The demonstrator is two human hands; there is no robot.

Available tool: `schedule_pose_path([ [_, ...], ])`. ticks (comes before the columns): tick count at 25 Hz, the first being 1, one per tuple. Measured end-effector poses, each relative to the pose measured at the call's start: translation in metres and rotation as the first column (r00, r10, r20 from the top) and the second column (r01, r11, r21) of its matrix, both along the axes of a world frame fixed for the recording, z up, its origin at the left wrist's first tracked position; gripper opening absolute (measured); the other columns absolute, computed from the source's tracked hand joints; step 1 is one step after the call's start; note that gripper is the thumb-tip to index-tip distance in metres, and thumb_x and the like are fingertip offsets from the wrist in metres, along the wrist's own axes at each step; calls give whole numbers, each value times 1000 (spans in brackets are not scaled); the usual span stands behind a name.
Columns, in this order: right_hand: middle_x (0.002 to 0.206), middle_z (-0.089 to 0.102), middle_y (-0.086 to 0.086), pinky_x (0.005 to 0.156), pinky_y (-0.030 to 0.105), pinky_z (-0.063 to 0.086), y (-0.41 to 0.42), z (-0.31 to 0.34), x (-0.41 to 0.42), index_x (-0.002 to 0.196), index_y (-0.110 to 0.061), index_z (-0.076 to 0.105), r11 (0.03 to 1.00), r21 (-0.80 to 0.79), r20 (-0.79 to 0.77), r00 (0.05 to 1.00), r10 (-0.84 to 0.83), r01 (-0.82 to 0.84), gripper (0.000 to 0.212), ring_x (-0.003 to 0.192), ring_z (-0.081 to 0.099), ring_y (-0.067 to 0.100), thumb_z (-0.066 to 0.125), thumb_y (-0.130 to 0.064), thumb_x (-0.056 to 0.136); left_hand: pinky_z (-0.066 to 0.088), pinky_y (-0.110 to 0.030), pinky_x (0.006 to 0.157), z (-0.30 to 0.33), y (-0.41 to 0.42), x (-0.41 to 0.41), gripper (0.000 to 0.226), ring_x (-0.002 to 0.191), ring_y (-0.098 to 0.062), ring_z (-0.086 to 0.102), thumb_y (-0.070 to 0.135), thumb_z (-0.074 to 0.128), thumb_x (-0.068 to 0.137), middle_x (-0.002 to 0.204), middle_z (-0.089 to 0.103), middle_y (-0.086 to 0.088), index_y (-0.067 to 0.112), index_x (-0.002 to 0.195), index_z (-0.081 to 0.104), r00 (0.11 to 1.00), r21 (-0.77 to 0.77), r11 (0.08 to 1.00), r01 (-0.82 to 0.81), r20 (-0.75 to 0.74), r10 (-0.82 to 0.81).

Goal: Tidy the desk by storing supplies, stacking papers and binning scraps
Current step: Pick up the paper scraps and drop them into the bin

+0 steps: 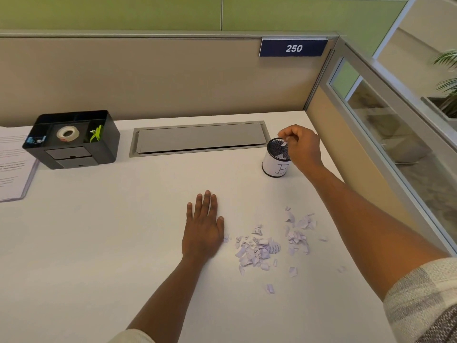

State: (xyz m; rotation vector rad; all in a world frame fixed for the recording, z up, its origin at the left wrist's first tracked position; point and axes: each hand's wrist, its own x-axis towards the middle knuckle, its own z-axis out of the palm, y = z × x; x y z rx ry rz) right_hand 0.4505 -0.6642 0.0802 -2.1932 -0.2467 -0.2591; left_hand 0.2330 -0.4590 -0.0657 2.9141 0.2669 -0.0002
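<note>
Scraps (pixel 262 248) lie on table (pixel 99 243) near front | step: binning | right hand (pixel 300 144) pinches a scrap over mesh cup (pixel 275 159) | left hand (pixel 204 226) flat, holding nothing | next: release, fetch more.

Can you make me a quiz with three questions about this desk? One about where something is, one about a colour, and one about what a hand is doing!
1. Where does the tape roll sit?
A. in the black organizer
B. in the mesh cup
C. on the papers

2. What colour is the 250 sign?
A. red
B. dark blue
C. yellow

3. How is the left hand?
A. holding tape
B. making a fist
C. flat on the desk

Answers: 1 A, the roll lies in the organizer's middle slot. 2 B, white digits on dark blue. 3 C, its fingers lie straight on the desk, beside the paper scraps.
</note>
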Motion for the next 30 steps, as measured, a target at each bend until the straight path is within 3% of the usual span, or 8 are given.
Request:
schedule_pose_path([
  [5,93,73,6,76,2,45,-3,-8,-20,91,-2,73,999,15,1,1000,30,-30,36,85,64,12,43,16,81,2,-47,126,1,0,0,64,155,-23,-5,37,21,104,168,-4,-5,14,160,3,1000,-15,1000,-1,-4,1],
  [9,105,71,12,95,37,55,-14,-6,-9,93,1,71,1000,-2,-44,999,15,-15,39,103,65,22,41,22,78,2,-47,126,2,-1,-1,63,155,-24,-5,37,22,104,168,-3,-5,13,160,4,1000,-32,999,3,10,-2],
  [12,103,68,8,92,46,57,-14,-4,-5,91,-3,71,1000,9,-72,997,-20,21,39,101,64,18,43,22,80,2,-48,126,1,0,-1,64,155,-24,-4,37,22,104,168,-3,-6,13,160,4,1000,-30,1000,5,12,-5],
  [16,94,70,6,84,43,59,-5,-6,-22,92,0,72,999,45,-57,998,6,-4,32,91,67,24,46,16,81,2,-48,126,-1,0,-1,64,155,-25,-4,36,22,104,168,-3,-7,12,160,5,1000,-27,1000,4,19,-3],
  [19,89,72,2,80,29,59,11,-12,-45,89,-6,73,991,137,-87,996,23,-11,31,79,67,13,49,13,81,1,-48,126,-2,1,0,64,155,-26,-3,36,22,104,168,-2,-7,12,160,5,1000,-36,999,11,17,-10],
  [22,85,72,2,75,24,54,26,-28,-77,90,-7,74,991,74,-177,977,119,-107,31,71,64,5,52,12,82,0,-48,126,-2,4,0,62,155,-26,-2,34,24,105,168,0,-7,12,160,7,1000,-61,998,20,7,-20],
  [26,104,74,8,90,22,49,38,-60,-126,102,-6,75,941,-152,-358,904,232,-302,28,97,68,20,57,9,85,1,-45,126,1,11,-2,60,155,-25,1,32,26,106,168,4,-6,12,160,10,999,-95,994,53,19,-51],
  [30,120,64,-1,100,28,43,54,-88,-174,116,-19,69,832,-323,-468,840,274,-451,29,115,55,16,65,-14,88,-2,-42,126,-1,15,-9,60,156,-23,-2,35,22,107,168,1,-3,15,160,6,998,-105,993,59,16,-58],
])
